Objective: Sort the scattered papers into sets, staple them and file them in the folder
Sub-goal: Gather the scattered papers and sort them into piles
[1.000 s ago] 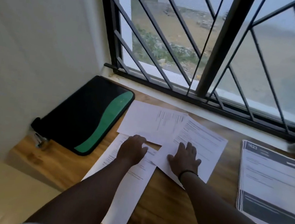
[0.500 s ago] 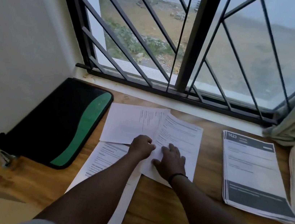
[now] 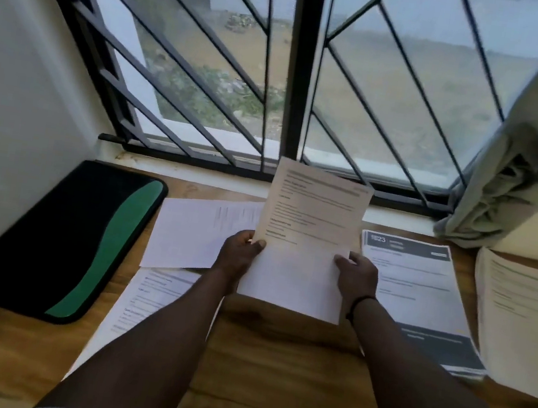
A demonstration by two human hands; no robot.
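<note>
Sorting looks barely begun: the left hand (image 3: pixel 241 251) and right hand (image 3: pixel 356 274) pinch one printed white paper sheet (image 3: pixel 307 240) above the wooden bench (image 3: pixel 273 360); loose sheets remain, nothing stapled, and the black-and-green zip folder (image 3: pixel 59 236) lies closed.

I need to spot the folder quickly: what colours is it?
Head view: the flat zip folder is black with a curved green stripe.

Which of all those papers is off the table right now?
The printed sheet in the middle, gripped by the left hand and right hand at its side edges. The other papers lie flat on the wooden table.
</note>
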